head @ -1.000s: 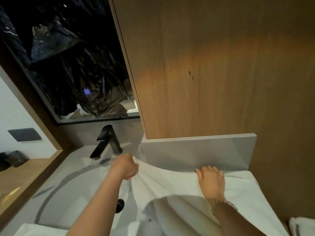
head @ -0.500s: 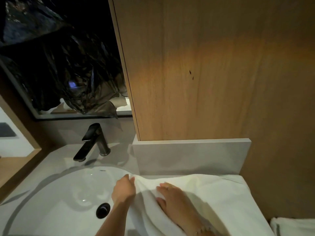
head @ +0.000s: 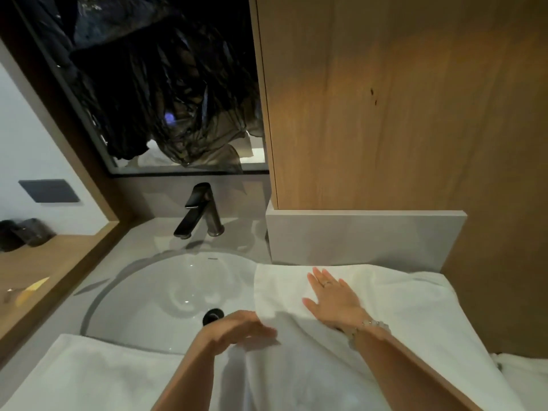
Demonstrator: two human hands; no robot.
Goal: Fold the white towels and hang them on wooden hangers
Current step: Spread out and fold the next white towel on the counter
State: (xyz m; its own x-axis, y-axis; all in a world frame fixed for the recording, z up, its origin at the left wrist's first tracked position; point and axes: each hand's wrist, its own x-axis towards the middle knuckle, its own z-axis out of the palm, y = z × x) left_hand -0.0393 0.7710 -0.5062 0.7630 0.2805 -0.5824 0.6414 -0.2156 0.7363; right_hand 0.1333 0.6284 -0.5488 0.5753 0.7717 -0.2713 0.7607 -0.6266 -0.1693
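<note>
Bathroom counter point(head: 142, 235) fills the lower frame, where the white towel point(head: 400, 307) lies spread at centre right, its left edge overhanging the sink point(head: 166, 292). The right hand point(head: 332, 298) now presses flat, fingers straight. The left hand point(head: 237, 327), which gripped the lifted edge a second ago, has released. The fold looks laid.

Dim, warm indoor light — a soft amber patch glows on the wooden panel point(head: 370, 84), while the mirror point(head: 163, 84) is nearly black. The white towel point(head: 400, 298) is brightest, with grey shadows in its folds. Small glints dot the sink point(head: 148, 292). Wide-angle distortion bends the edges — detail is soft, slightly smeared.
</note>
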